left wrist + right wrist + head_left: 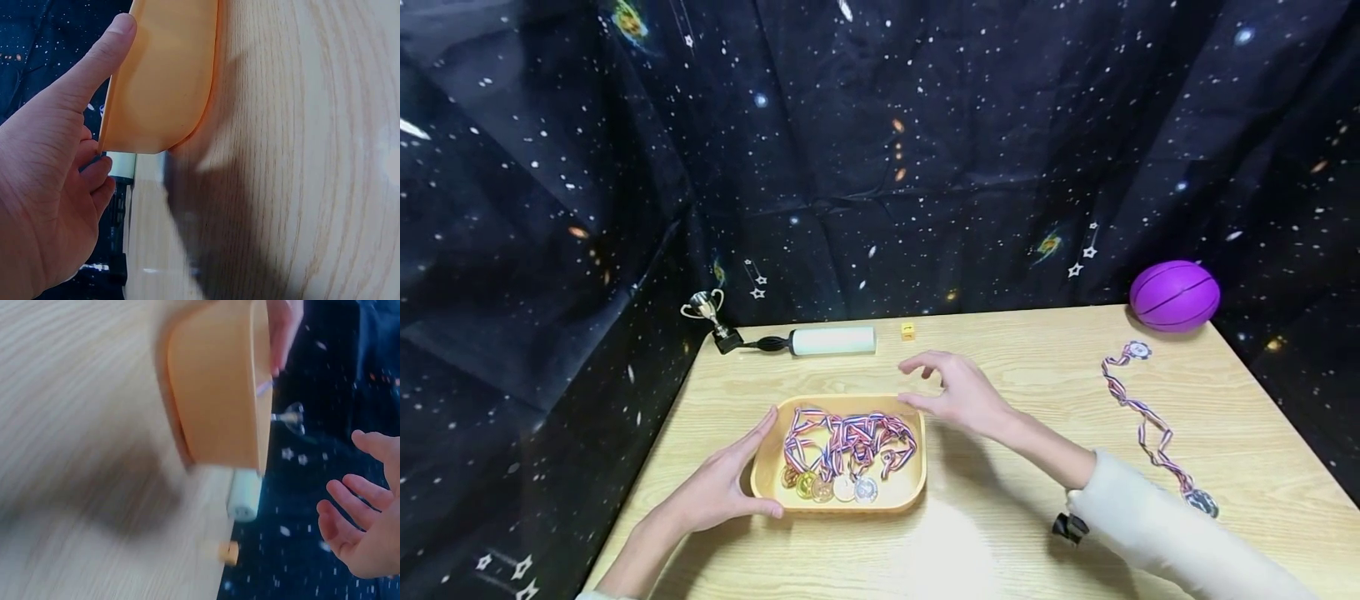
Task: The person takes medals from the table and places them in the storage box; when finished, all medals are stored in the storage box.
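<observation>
A shallow orange-yellow plastic bin [912, 498] sits on the table, also filling the upper part of the left wrist view. Inside lie several medals [822, 489], gold, bronze and silver-coloured, with striped red, white and blue ribbons [857, 431] tangled behind them. My left hand [724, 490] grips the bin's left end, thumb at the front rim and fingers along the left side. Near the back right corner hovers my right hand [958, 390], fingers loosely bent and thumb apart from them. In the right wrist view, that hand [369, 512] holds nothing and is separate from the bin.
Two medals [1138, 350] on striped ribbons [1138, 407] stretch along the table's right side. A purple ball [1176, 296] sits at the back right corner. Along the back edge are a small trophy [706, 308], a pale hand pump [833, 341] and a yellow cube [907, 332].
</observation>
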Motion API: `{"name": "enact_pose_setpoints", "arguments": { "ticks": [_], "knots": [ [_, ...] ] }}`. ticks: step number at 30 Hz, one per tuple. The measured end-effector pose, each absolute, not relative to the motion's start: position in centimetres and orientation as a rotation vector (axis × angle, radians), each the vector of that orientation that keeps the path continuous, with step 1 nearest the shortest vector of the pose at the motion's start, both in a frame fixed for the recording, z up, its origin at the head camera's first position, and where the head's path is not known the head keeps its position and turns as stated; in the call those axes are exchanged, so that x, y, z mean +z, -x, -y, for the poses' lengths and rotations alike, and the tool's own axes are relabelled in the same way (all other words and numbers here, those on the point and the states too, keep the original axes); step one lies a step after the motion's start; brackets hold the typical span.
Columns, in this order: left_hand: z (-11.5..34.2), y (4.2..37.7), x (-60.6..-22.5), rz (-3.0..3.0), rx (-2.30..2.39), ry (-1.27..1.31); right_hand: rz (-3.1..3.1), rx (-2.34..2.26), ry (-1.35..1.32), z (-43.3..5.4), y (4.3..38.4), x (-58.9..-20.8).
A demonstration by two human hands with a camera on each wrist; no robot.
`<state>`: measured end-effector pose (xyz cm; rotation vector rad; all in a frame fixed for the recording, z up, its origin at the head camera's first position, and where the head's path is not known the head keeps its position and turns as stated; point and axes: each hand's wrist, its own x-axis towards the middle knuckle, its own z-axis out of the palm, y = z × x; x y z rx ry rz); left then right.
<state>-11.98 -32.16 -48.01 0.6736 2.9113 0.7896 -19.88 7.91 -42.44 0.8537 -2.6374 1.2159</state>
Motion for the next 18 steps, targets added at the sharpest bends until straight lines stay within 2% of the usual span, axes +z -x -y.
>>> {"name": "enact_pose_setpoints", "arguments": {
  "ticks": [11, 18],
  "knots": [
    [32.1, 11.9, -48.0, -2.913, 0.788, -0.657, 2.642, 1.375, -0.622, -16.1, 20.5, -43.9],
    [32.1, 11.9, -47.9, -2.905, 0.786, -0.648, 2.639, 1.436, -0.558, -22.8, 19.5, -44.9]
  ]
}}
